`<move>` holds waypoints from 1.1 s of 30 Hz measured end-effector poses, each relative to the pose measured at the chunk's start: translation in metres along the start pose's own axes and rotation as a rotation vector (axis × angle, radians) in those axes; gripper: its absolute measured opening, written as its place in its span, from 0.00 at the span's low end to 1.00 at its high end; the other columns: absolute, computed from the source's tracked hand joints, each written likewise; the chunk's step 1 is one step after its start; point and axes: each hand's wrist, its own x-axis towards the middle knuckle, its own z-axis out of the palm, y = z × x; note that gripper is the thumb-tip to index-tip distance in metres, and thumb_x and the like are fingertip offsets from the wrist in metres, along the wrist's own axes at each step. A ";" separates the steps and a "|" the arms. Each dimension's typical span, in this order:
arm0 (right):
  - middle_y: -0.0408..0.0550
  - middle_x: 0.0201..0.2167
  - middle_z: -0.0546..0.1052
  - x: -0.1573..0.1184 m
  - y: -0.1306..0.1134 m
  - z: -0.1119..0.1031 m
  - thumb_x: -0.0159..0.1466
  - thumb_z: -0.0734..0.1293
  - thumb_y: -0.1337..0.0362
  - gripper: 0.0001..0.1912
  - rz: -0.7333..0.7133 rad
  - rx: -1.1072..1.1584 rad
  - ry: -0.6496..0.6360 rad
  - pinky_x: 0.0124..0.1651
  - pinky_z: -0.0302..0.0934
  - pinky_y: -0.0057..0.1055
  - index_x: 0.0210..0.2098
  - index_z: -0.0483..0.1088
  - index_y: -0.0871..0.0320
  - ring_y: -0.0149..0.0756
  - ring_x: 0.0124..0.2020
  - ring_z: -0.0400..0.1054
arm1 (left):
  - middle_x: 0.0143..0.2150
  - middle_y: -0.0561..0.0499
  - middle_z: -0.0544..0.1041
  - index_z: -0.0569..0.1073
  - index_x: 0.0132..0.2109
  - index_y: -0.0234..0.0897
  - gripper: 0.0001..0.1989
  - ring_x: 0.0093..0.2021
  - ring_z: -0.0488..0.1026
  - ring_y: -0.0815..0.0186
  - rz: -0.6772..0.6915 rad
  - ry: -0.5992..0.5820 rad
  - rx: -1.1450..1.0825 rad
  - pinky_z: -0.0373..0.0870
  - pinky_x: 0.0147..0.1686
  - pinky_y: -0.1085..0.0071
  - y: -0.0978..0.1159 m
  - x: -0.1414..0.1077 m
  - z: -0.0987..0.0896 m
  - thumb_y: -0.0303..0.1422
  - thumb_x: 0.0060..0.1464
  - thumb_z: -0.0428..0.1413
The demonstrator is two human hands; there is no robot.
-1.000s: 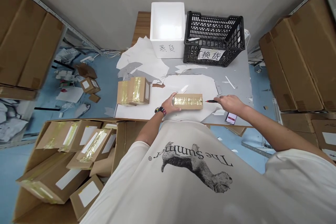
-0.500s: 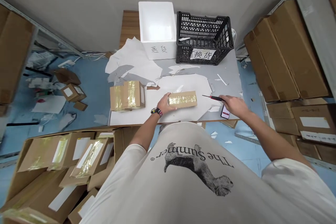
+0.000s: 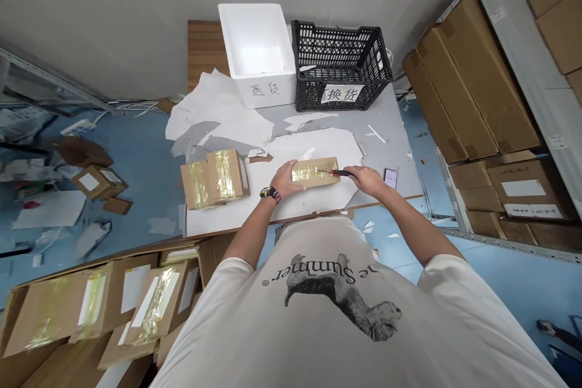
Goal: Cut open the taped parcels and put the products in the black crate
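Note:
A small cardboard box with shiny clear tape along its top lies on white paper near the table's front edge. My left hand, with a watch on the wrist, grips the box's left end. In my right hand is a screwdriver-like tool with a red and black handle. Its thin metal shaft points left, over the taped top of the box; whether the tip touches the tape I cannot tell. Two taped boxes stand side by side to the left. A phone rests right of my right hand.
At the table's back stand a white foam box and a black plastic crate. Torn white paper covers the left part. An open carton with several taped boxes is at lower left. Shelves with large cartons rise at right.
My right hand has moved left with the tool, whose shaft is now over the box. My left hand still holds the box. The whole view has shifted a little.

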 end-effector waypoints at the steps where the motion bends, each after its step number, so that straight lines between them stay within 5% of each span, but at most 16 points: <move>1: 0.55 0.62 0.85 0.003 -0.002 -0.001 0.84 0.56 0.61 0.24 -0.014 -0.023 -0.010 0.51 0.63 0.36 0.74 0.73 0.51 0.48 0.57 0.79 | 0.80 0.36 0.68 0.61 0.82 0.42 0.64 0.80 0.66 0.36 0.000 0.001 -0.013 0.62 0.82 0.42 -0.001 -0.001 0.001 0.50 0.44 0.79; 21: 0.67 0.55 0.85 0.008 0.011 -0.058 0.74 0.60 0.75 0.26 -0.026 -0.443 -0.183 0.49 0.58 0.39 0.67 0.76 0.58 0.50 0.51 0.81 | 0.82 0.41 0.68 0.62 0.83 0.47 0.62 0.77 0.70 0.37 -0.028 0.031 -0.025 0.69 0.78 0.43 0.006 -0.009 0.003 0.46 0.46 0.80; 33: 0.66 0.54 0.85 0.002 0.032 -0.062 0.77 0.59 0.75 0.23 -0.103 -0.437 -0.161 0.52 0.58 0.41 0.64 0.77 0.59 0.52 0.53 0.83 | 0.81 0.41 0.70 0.62 0.83 0.48 0.62 0.78 0.69 0.35 -0.044 0.029 0.046 0.68 0.78 0.42 0.004 -0.008 -0.002 0.50 0.45 0.79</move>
